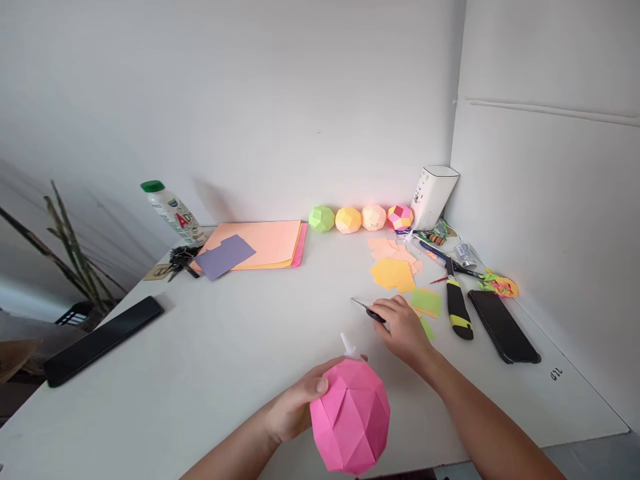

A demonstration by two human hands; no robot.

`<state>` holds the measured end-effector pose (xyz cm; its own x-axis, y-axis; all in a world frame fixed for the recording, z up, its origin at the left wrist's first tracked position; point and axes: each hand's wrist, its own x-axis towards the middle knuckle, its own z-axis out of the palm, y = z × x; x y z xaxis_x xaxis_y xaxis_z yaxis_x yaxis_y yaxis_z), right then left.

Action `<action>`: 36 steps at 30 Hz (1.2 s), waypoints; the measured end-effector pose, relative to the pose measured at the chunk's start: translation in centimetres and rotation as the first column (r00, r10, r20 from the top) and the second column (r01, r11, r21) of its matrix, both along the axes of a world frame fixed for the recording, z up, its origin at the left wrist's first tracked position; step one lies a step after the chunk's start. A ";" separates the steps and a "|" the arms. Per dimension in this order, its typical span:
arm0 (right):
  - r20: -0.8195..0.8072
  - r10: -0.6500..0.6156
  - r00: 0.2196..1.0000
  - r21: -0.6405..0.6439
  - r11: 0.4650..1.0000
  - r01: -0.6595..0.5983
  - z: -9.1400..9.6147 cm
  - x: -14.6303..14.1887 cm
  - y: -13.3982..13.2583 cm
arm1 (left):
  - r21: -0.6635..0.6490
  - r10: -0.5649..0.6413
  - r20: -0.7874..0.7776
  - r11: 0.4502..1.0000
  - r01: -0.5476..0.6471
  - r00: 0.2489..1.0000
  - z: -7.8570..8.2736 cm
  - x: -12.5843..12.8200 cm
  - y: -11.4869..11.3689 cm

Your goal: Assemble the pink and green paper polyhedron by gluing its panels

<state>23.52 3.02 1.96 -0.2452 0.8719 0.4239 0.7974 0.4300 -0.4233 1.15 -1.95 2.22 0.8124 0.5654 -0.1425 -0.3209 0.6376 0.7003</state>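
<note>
My left hand [293, 407] holds a pink folded-paper ball [350, 417] low at the front edge of the white table [240, 347], fingers wrapped round its left side. A small white glue nozzle [347, 345] sticks up just behind the ball. My right hand [403, 328] lies on the table further back with its fingers closed over a pair of small scissors [367, 309], whose blades point left. Green and orange paper squares [427, 301] lie right beside that hand.
Several paper balls [360, 218] line the back wall beside a white box [433, 195]. A stack of coloured sheets [260, 243], a bottle [173, 212], keys [181, 257], a black bar [103, 340], a utility knife [457, 308], a phone [503, 325] and pens lie around.
</note>
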 end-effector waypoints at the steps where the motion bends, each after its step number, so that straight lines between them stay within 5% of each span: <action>1: 0.031 0.010 0.999 0.000 1.000 -0.010 0.0 -0.1 -0.2 | 0.019 -0.009 0.006 1.000 0.008 1.000 0.0 0.0 0.1; 7: 0.142 0.102 0.985 0.118 0.986 -0.119 1.3 -1.0 -1.7 | 0.093 -0.033 -0.003 0.995 0.033 0.999 0.0 -0.2 0.5; 9: 0.014 0.148 0.989 0.021 0.989 -0.148 1.7 -1.3 -2.5 | 0.130 -0.034 -0.016 0.991 0.036 0.999 0.3 -0.4 0.6; 11: -0.139 0.138 0.981 -0.251 0.953 -0.170 2.0 -1.6 -3.2 | 0.210 -0.016 -0.045 0.977 0.025 0.999 0.6 -0.5 0.6; 14: -0.355 0.037 0.934 -0.641 0.717 -0.272 2.4 -1.7 -3.7 | 0.277 0.013 -0.060 0.961 0.004 0.998 0.9 -0.7 0.6; 17: -0.493 -0.097 0.865 -0.785 0.479 -0.393 2.9 -1.7 -3.6 | 0.283 0.058 -0.015 0.958 -0.051 0.998 0.8 -0.7 0.4; 21: -0.596 -0.242 0.766 -0.792 0.334 -0.511 3.2 -1.8 -3.3 | 0.204 0.094 0.064 0.973 -0.105 0.993 0.5 -0.6 0.2; 24: -0.626 -0.314 0.714 -0.770 0.394 -0.502 3.0 -1.8 -3.1 | 0.130 0.157 0.074 0.977 -0.166 0.985 0.6 -0.6 0.3; 28: -0.692 -0.336 0.639 -0.621 0.729 -0.288 2.6 -0.8 -2.7 | 0.027 0.247 0.041 0.968 -0.248 0.968 0.6 -0.3 0.7; 30: -0.731 -0.257 0.633 -0.483 0.850 -0.212 2.7 0.1 -2.5 | -0.064 0.230 -0.005 0.971 -0.230 0.973 0.4 -0.1 1.0; 32: -0.774 -0.163 0.611 -0.375 0.896 -0.237 2.9 0.9 -2.4 | -0.180 0.193 -0.048 0.963 -0.198 0.980 0.1 0.0 1.2; 36: -0.888 -0.047 0.457 -0.234 0.901 -0.364 3.5 1.4 -2.5 | -0.327 0.036 -0.052 0.944 -0.051 0.998 -0.3 0.2 1.6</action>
